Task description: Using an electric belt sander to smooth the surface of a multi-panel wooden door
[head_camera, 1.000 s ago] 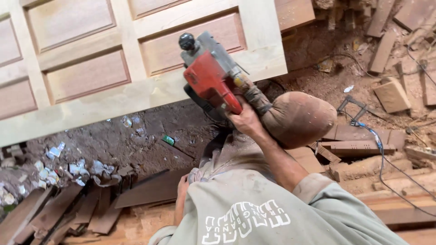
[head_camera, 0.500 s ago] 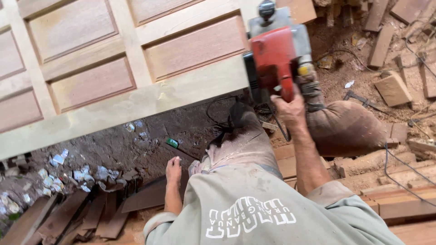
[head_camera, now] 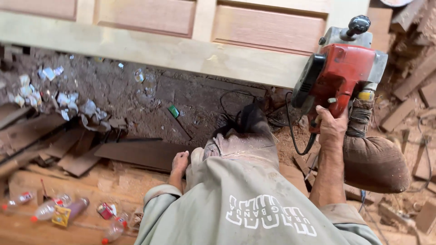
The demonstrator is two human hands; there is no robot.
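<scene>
A: What's the right hand [head_camera: 333, 128] doing?
B: Fingers wrapped tight around the red electric planer [head_camera: 341, 76], far right, beside the panelled door [head_camera: 181, 50].
A: Left hand [head_camera: 179, 164]?
B: Loosely curled, empty, against the trouser leg [head_camera: 240, 147].

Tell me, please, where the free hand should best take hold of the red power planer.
Probably the black front knob on the red power planer, taken from above: it stands up clear and round. The right hand holds the rear handle; the left hand rests by the leg.
</scene>
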